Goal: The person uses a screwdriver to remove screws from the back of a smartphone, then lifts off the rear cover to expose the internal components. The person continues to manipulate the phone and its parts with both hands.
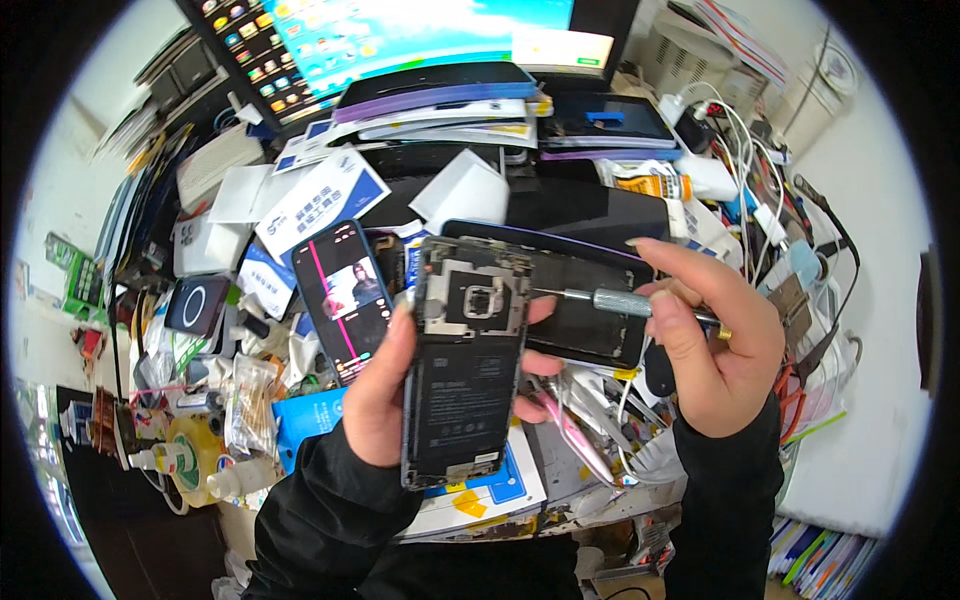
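In the head view, the opened phone (pixel 435 310) is up at centre in the left hand's (pixel 375 405) grip, back already off, battery (pixel 462 395) still seated, as the right hand (pixel 725 345) pinches a screwdriver (pixel 620 302) beside it.

Opened phone (pixel 462 390): in left grip (pixel 375 415), before phone panel (pixel 600 285).
Screwdriver (pixel 622 303): in right grip (pixel 725 350), tip at opened phone's right edge.
Lit phone (pixel 340 295): left of opened phone.
Stacked phones (pixel 430 98): before monitor (pixel 420 35).
Swab bag (pixel 252 405): left of left grip, bottle (pixel 190 460) farther left.
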Action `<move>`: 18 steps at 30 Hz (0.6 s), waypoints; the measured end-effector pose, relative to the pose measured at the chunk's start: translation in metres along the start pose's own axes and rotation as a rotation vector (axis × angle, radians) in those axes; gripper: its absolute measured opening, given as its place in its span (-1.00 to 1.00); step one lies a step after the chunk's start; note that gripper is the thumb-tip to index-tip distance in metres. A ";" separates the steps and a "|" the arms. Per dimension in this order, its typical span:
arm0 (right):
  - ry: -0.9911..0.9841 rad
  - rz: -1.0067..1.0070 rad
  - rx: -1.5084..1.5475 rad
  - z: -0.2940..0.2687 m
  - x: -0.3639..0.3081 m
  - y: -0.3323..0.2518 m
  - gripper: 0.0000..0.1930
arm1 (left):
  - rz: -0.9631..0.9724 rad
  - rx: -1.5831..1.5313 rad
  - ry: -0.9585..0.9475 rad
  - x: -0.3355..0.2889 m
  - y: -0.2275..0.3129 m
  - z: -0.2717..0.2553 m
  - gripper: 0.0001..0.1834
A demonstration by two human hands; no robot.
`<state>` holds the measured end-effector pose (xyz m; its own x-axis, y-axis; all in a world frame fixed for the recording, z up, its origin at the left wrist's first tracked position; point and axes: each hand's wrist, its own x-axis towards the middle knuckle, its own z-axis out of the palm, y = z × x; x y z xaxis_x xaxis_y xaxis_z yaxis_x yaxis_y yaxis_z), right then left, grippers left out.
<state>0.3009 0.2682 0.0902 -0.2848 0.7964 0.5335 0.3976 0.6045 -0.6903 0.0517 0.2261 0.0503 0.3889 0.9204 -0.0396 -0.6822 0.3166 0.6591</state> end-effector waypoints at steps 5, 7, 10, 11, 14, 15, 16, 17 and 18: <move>-0.002 -0.085 -0.045 -0.002 0.002 0.000 -0.68 | 0.016 -0.072 -0.052 0.000 0.000 -0.003 -0.09; -0.003 -0.081 -0.058 -0.005 0.002 -0.004 -0.67 | 0.017 -0.079 -0.070 0.000 0.000 -0.003 -0.08; -0.014 -0.080 -0.077 -0.007 0.001 -0.007 -0.67 | 0.019 -0.087 -0.058 0.000 -0.001 -0.003 -0.08; -0.023 -0.073 -0.079 -0.007 0.002 -0.007 -0.67 | 0.015 -0.082 -0.044 -0.001 -0.001 -0.002 -0.08; -0.029 -0.095 -0.096 -0.005 0.002 -0.007 -0.67 | 0.007 -0.041 0.004 -0.002 -0.001 0.000 -0.10; -0.030 -0.097 -0.098 -0.005 0.002 -0.007 -0.68 | 0.008 -0.012 0.011 -0.001 -0.001 0.001 -0.11; -0.029 -0.095 -0.096 -0.004 0.002 -0.007 -0.68 | 0.011 0.017 0.019 -0.001 0.000 0.001 -0.12; -0.018 -0.083 -0.079 -0.003 0.002 -0.007 -0.68 | 0.012 0.037 0.022 -0.001 0.000 0.002 -0.11; -0.012 -0.087 -0.095 -0.003 0.002 -0.006 -0.69 | 0.013 0.056 0.026 -0.001 0.000 0.002 -0.11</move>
<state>0.3005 0.2657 0.0971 -0.3322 0.7417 0.5828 0.4515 0.6675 -0.5921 0.0528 0.2243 0.0519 0.3636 0.9302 -0.0496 -0.6513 0.2919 0.7005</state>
